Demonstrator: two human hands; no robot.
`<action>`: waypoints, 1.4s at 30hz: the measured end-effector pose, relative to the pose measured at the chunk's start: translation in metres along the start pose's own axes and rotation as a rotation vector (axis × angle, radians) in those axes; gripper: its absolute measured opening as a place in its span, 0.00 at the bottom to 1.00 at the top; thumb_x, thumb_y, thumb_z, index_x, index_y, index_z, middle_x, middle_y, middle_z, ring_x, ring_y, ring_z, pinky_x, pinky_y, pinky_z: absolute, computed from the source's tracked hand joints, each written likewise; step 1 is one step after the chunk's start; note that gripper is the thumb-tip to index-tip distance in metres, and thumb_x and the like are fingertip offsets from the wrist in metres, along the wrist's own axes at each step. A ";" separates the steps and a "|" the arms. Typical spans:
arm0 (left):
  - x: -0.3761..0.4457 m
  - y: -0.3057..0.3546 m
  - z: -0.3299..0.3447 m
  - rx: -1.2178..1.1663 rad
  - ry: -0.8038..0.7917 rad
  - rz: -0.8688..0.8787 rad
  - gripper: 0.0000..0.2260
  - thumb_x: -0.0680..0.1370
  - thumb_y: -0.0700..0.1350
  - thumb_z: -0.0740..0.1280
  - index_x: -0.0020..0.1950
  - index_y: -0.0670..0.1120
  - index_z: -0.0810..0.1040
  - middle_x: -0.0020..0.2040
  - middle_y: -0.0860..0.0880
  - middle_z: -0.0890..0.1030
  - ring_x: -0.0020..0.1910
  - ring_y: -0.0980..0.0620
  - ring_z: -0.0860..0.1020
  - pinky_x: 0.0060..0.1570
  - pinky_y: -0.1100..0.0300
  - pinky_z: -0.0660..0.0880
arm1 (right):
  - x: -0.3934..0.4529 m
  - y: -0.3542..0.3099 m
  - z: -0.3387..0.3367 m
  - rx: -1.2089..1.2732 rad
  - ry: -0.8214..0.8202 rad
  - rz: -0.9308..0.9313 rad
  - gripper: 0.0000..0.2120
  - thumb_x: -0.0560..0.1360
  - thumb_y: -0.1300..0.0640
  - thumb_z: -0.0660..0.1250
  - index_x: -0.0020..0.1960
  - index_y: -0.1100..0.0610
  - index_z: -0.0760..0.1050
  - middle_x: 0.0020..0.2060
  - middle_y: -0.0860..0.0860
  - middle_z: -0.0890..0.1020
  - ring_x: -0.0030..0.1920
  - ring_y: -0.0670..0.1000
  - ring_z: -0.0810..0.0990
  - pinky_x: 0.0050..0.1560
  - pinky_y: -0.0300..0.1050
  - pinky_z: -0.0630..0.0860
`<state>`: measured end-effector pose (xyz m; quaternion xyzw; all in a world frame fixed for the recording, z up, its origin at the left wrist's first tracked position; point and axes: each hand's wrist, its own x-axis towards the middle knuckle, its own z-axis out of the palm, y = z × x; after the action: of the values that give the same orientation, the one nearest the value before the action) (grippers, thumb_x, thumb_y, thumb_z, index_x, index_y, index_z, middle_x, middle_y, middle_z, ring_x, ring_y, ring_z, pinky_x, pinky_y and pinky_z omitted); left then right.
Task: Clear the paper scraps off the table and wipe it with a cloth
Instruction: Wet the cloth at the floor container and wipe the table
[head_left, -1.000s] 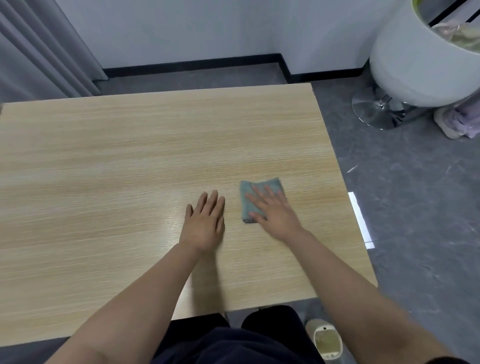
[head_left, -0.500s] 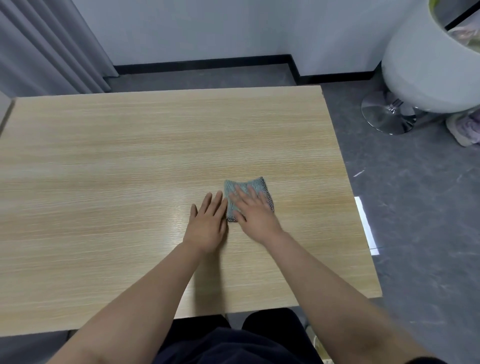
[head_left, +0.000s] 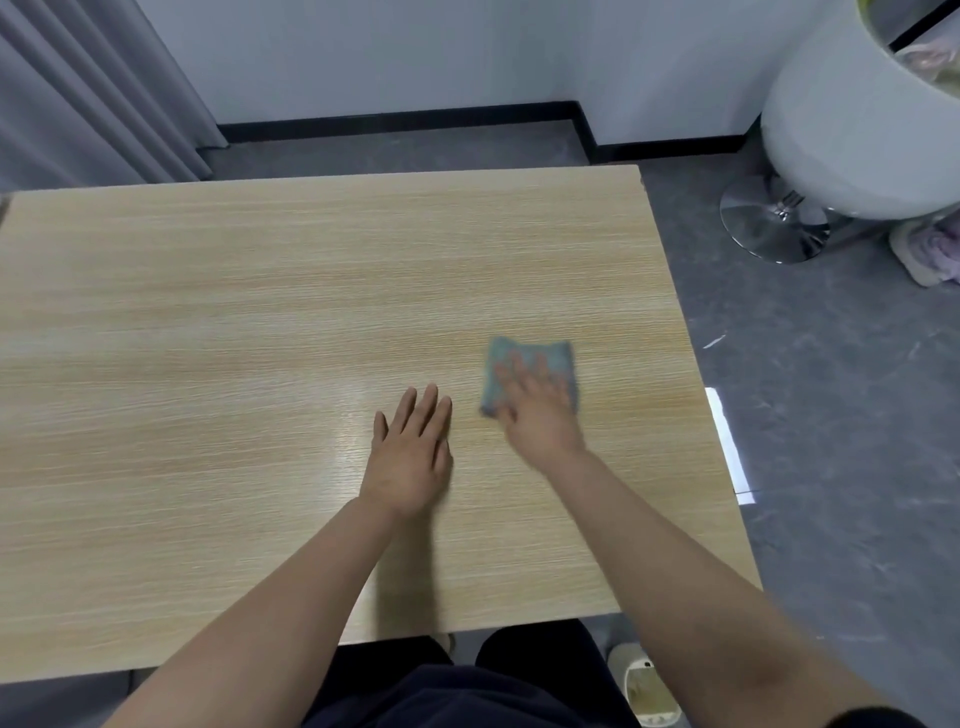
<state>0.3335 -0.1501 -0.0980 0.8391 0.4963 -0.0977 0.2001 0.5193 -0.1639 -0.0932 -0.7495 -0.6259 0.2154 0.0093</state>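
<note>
A folded grey-blue cloth (head_left: 524, 356) lies on the light wooden table (head_left: 260, 312), right of the middle. My right hand (head_left: 540, 410) presses flat on it with straight fingers and looks blurred. My left hand (head_left: 413, 457) rests palm down on the bare wood just left of the cloth, apart from it. No paper scraps show on the table top.
A white round chair (head_left: 852, 130) on a chrome base (head_left: 774, 223) stands on the grey floor at the back right. Grey curtains (head_left: 88, 88) hang at the back left. A white strip (head_left: 730, 447) lies on the floor by the table's right edge.
My right hand has slid the cloth to the right, away from my left hand, after bringing it left beside that hand half a second ago. The left hand has stayed in place.
</note>
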 end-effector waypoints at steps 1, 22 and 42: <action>0.000 -0.001 0.001 0.012 0.000 0.001 0.27 0.78 0.54 0.40 0.78 0.51 0.49 0.78 0.52 0.46 0.77 0.49 0.42 0.72 0.43 0.45 | -0.001 -0.013 0.004 -0.007 -0.043 -0.119 0.25 0.82 0.48 0.49 0.77 0.48 0.46 0.77 0.46 0.45 0.76 0.51 0.40 0.72 0.49 0.35; 0.032 -0.023 -0.026 -0.123 0.240 0.097 0.24 0.77 0.50 0.50 0.68 0.43 0.72 0.65 0.44 0.75 0.63 0.44 0.73 0.60 0.49 0.73 | 0.024 -0.033 0.002 -0.038 -0.102 -0.181 0.26 0.82 0.46 0.49 0.77 0.46 0.46 0.76 0.44 0.44 0.76 0.49 0.38 0.71 0.47 0.33; 0.123 0.001 -0.053 0.041 -0.030 -0.027 0.25 0.83 0.51 0.46 0.78 0.49 0.42 0.77 0.51 0.38 0.76 0.51 0.38 0.73 0.46 0.43 | 0.101 0.005 -0.036 -0.014 -0.092 -0.201 0.25 0.82 0.47 0.49 0.77 0.47 0.47 0.76 0.45 0.44 0.76 0.50 0.38 0.72 0.50 0.34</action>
<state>0.3927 -0.0295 -0.0947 0.8348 0.5023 -0.1231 0.1889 0.5485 -0.0606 -0.0929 -0.6724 -0.6991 0.2432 -0.0028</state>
